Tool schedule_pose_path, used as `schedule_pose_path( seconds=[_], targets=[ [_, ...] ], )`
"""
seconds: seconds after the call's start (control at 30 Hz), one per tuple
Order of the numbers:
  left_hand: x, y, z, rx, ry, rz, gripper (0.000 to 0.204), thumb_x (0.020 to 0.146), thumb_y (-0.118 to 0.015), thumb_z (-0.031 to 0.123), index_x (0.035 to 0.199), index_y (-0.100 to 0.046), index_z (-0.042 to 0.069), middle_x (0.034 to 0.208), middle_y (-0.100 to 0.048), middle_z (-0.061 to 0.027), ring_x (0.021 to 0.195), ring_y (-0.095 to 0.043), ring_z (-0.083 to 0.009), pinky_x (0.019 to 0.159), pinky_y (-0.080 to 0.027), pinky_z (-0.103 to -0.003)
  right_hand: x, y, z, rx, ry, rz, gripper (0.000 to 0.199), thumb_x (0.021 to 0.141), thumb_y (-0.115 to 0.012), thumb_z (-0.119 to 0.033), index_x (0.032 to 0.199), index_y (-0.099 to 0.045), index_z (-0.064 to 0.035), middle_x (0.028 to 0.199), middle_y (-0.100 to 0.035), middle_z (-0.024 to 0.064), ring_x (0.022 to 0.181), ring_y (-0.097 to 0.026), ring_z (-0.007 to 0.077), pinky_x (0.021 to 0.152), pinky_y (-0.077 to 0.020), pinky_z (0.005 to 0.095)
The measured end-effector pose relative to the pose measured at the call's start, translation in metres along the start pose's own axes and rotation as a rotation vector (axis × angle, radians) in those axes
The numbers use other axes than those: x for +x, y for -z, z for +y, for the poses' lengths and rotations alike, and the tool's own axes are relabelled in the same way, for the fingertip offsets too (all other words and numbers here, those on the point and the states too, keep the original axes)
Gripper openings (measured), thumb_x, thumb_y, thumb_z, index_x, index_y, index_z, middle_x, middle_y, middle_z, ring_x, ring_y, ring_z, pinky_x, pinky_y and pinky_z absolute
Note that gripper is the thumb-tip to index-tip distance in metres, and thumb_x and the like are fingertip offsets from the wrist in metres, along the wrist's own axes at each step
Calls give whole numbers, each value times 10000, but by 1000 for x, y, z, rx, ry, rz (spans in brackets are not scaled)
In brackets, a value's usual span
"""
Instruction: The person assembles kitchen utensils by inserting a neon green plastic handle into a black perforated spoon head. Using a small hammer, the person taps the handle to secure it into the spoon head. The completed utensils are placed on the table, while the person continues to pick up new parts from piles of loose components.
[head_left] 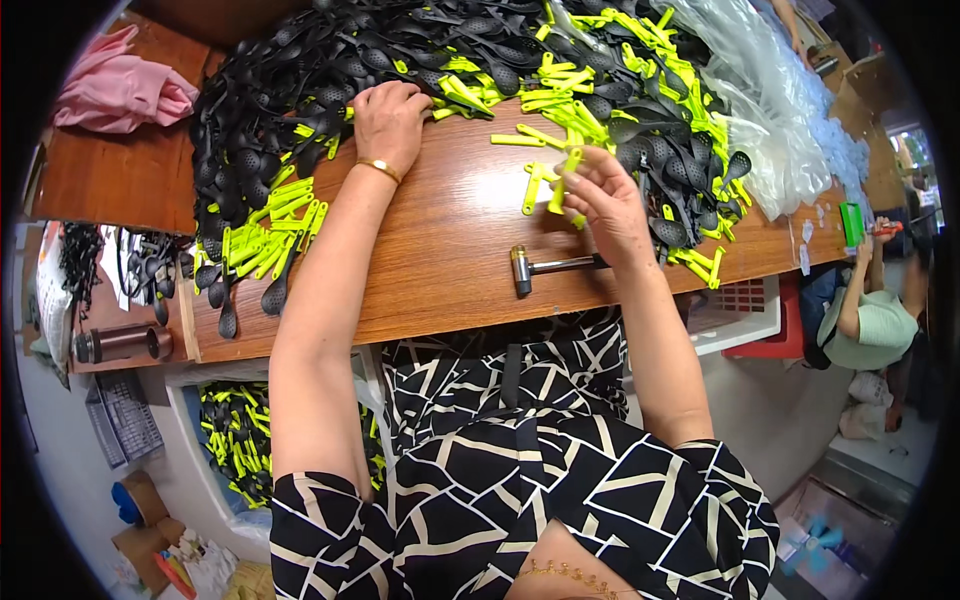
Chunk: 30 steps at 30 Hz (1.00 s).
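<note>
My right hand (612,212) pinches a lime-green plastic handle (566,178) between thumb and fingers, raised over the tabletop. A few loose lime-green handles (532,190) lie beside and beneath it. My left hand (388,125), with a gold bracelet at the wrist, reaches to the near edge of a heap of black perforated spoons (330,95). Its fingers are bent down among the spoons and green handles, and the fingertips are hidden. Between my arms a small mallet (524,268) lies on the wooden table (440,230), its handle end passing under my right forearm.
Green-handled pieces (275,230) cluster left of my left forearm. Below the table edge, a bin (235,440) holds black and green pieces. Clear plastic bags (770,130) lie at the right, pink cloth (120,85) at far left. Another person (870,325) sits at far right.
</note>
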<state>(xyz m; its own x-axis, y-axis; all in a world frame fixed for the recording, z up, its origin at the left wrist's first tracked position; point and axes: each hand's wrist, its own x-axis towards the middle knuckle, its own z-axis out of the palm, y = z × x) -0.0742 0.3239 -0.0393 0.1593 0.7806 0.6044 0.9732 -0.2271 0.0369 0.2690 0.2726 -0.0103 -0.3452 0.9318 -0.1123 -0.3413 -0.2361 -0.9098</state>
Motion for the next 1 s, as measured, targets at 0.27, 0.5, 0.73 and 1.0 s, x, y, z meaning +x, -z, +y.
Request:
schedule_pose_path(
  seconds=[0.27,0.5,0.73,1.0],
  targets=[
    [-23,40,42,-362,30,2,365,949,-706,33,1285,-781,154,1269,-783,-93,1130,-747,-280,947,-566,-372,-9,-12,6,18,-94,2,403,1025,-755,-104,1390,-592,-54,1232,-760,118,1036,-758,156,791,-608,260],
    [-26,14,1,95,27,-61,366,944,-695,93,1288,-760,203,1254,-740,-27,1278,-636,-251,1145,-405,-510,-12,-21,6,-405,33,-15,294,1008,-769,-125,1273,-668,-50,1013,-765,46,944,-747,135,783,-604,282],
    [-8,24,4,-13,-219,6,203,929,-737,176,1123,-790,201,1011,-741,9,1086,-671,-201,1002,-447,-436,-25,-11,-7,-1236,266,-206,173,917,-820,-167,1048,-760,-71,976,-772,117,938,-725,337,846,-559,432],
    [-48,63,58,-414,-65,-146,374,981,-743,158,1352,-729,112,1150,-750,-76,1084,-700,-264,970,-480,-392,-22,-5,6,-1413,540,-292,147,893,-828,-182,1013,-769,-121,1094,-744,62,1096,-664,296,960,-487,433]
  ],
)
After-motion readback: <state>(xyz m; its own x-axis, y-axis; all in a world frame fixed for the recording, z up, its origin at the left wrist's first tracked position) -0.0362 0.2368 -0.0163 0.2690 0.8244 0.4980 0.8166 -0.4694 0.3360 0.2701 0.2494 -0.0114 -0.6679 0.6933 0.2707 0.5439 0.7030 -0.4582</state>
